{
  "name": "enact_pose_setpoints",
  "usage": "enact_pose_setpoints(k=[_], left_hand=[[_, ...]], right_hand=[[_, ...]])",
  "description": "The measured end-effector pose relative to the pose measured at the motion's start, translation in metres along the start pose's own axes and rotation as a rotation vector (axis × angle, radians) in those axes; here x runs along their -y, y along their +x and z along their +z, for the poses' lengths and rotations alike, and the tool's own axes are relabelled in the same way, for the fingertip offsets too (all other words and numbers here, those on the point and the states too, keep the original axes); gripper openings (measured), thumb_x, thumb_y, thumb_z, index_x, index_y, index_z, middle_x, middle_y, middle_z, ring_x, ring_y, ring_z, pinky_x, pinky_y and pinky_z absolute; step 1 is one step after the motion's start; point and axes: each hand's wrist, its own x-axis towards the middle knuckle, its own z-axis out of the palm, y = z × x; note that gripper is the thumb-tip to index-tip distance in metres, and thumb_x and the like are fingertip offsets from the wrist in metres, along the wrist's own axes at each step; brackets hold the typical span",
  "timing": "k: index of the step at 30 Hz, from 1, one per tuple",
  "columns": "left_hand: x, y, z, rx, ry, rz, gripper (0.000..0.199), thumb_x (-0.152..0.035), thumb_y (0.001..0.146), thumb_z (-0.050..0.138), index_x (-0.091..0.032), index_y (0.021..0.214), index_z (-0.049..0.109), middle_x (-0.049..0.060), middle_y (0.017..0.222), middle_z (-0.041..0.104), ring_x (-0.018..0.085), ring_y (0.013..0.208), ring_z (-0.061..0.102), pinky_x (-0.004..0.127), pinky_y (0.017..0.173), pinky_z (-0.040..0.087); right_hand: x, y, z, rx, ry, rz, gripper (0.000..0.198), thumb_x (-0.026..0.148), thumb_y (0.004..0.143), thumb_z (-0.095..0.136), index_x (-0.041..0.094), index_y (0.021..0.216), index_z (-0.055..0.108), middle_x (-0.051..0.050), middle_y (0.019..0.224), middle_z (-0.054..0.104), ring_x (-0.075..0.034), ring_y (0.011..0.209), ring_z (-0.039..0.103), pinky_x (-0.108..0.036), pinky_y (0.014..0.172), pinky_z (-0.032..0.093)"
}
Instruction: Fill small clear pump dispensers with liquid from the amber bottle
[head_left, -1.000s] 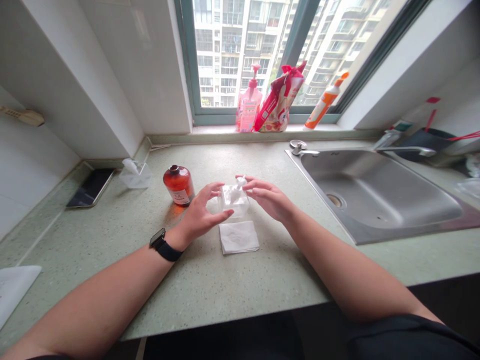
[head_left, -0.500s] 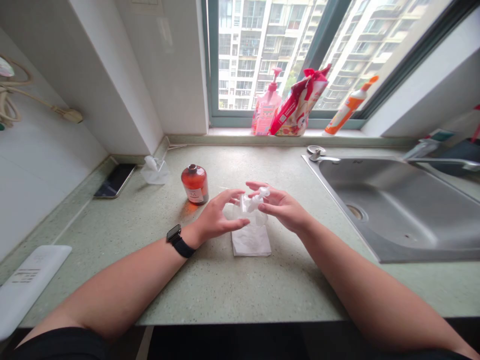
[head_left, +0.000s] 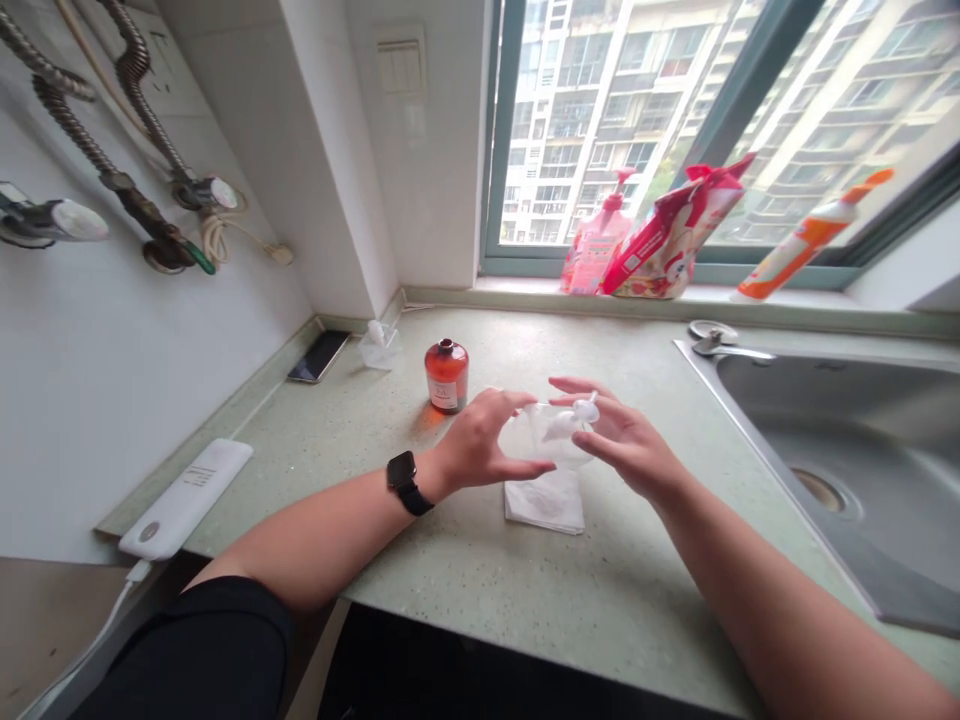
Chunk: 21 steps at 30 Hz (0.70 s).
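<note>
A clear, frosted-looking plastic bottle [head_left: 536, 432] with a white pump-like top [head_left: 586, 410] is tilted between my hands. My left hand [head_left: 480, 438] curls around its left side, thumb in front and fingers behind. My right hand [head_left: 628, 440] wraps its other end, with the thumb close beneath the white top. Just under the bottle lies a folded white tissue [head_left: 546, 508] on the counter. A reddish amber bottle [head_left: 447, 378] with a pale label stands uncapped beyond my left hand. Part of the clear bottle is hidden by my fingers, and its outline is faint.
A phone [head_left: 319, 356] and a small clear container [head_left: 380, 346] sit at the back left. A white power strip [head_left: 187, 500] lies along the left edge. To the right is a steel sink [head_left: 862, 420]. A pink pump bottle [head_left: 598, 250] stands on the windowsill.
The view has turned left, so the counter things appear shifted right and more of the left wall and its pipes shows. Both hands keep about the same pose around the clear bottle.
</note>
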Motion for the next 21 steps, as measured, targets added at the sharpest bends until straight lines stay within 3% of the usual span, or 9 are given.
enact_pose_setpoints(k=[2, 4, 8, 11, 16, 21], left_hand=[[-0.009, 0.004, -0.012, -0.019, 0.027, 0.002, 0.075, -0.06, 0.084, 0.091, -0.021, 0.14, 0.061, 0.014, 0.126, 0.076, 0.032, 0.114, 0.074, 0.054, 0.107, 0.06], [-0.017, 0.01, -0.03, -0.061, 0.041, -0.027, 0.075, -0.061, 0.084, 0.091, -0.022, 0.141, 0.062, 0.014, 0.129, 0.075, 0.032, 0.117, 0.074, 0.054, 0.11, 0.059], [-0.016, 0.018, -0.083, -0.241, -0.001, -0.138, 0.076, -0.064, 0.088, 0.086, -0.025, 0.148, 0.058, 0.015, 0.145, 0.069, 0.031, 0.13, 0.07, 0.051, 0.115, 0.058], [0.012, 0.008, -0.129, -0.366, -0.037, -0.206, 0.076, -0.063, 0.09, 0.083, -0.029, 0.151, 0.054, 0.013, 0.153, 0.065, 0.033, 0.144, 0.063, 0.052, 0.123, 0.052], [0.083, -0.04, -0.179, -0.494, -0.105, -0.495, 0.091, -0.066, 0.076, 0.09, -0.021, 0.145, 0.052, 0.019, 0.154, 0.064, 0.036, 0.15, 0.058, 0.054, 0.126, 0.047], [0.124, -0.071, -0.183, -0.275, -0.14, -0.753, 0.094, -0.059, 0.068, 0.094, -0.015, 0.142, 0.055, 0.027, 0.155, 0.062, 0.041, 0.149, 0.058, 0.061, 0.123, 0.047]], right_hand=[[-0.01, 0.003, -0.005, -0.027, 0.088, 0.029, 0.061, 0.078, 0.093, 0.068, 0.037, 0.137, 0.076, -0.01, 0.156, 0.068, -0.037, 0.149, 0.06, -0.058, 0.12, 0.052], [-0.023, 0.006, -0.012, -0.138, 0.059, 0.043, 0.063, 0.08, 0.098, 0.055, 0.036, 0.14, 0.071, -0.01, 0.152, 0.071, -0.035, 0.148, 0.061, -0.058, 0.121, 0.051], [-0.051, 0.013, -0.029, -0.328, -0.378, 0.019, 0.052, 0.064, 0.098, 0.062, 0.029, 0.135, 0.073, -0.014, 0.14, 0.076, -0.036, 0.135, 0.068, -0.061, 0.12, 0.05], [-0.072, 0.017, -0.039, -0.304, -0.685, 0.0, 0.049, 0.051, 0.093, 0.063, 0.024, 0.132, 0.075, -0.017, 0.131, 0.076, -0.038, 0.127, 0.07, -0.063, 0.118, 0.051], [-0.096, 0.019, -0.04, -0.225, -0.808, 0.014, 0.051, 0.041, 0.091, 0.056, 0.02, 0.134, 0.076, -0.019, 0.131, 0.076, -0.037, 0.126, 0.072, -0.059, 0.118, 0.052], [-0.106, 0.021, -0.038, -0.237, -0.878, 0.01, 0.053, 0.036, 0.092, 0.056, 0.019, 0.138, 0.076, -0.019, 0.142, 0.072, -0.037, 0.134, 0.068, -0.058, 0.121, 0.051]])
